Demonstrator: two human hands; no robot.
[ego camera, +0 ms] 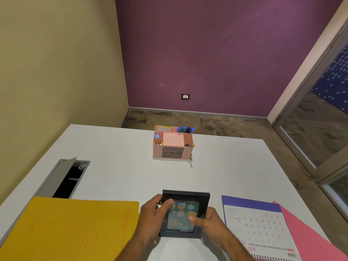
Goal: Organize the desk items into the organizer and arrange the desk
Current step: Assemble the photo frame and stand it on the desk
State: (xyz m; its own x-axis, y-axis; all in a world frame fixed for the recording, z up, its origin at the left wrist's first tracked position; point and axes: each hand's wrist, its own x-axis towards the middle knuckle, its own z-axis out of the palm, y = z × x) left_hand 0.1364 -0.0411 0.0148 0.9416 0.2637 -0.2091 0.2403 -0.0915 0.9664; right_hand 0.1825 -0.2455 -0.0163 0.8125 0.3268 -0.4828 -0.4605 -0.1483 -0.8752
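Note:
A black picture frame [185,196] with a green card inside is at the near edge of the white desk [116,166]. My left hand [153,216] grips its left side, thumb lying over the glass. My right hand [209,223] grips its right side, thumb on the glass too. A pink desk organizer [172,144] stands at the far middle of the desk. It holds several markers [185,129], a pink note pad, a blue round item and small bits, with two grey drawers in front.
A yellow file folder [75,230] lies near left. A desk calendar [259,228] lies near right, partly over a pink folder [310,236]. An open cable hatch [64,178] is set in the desk at left. A glass door is at right.

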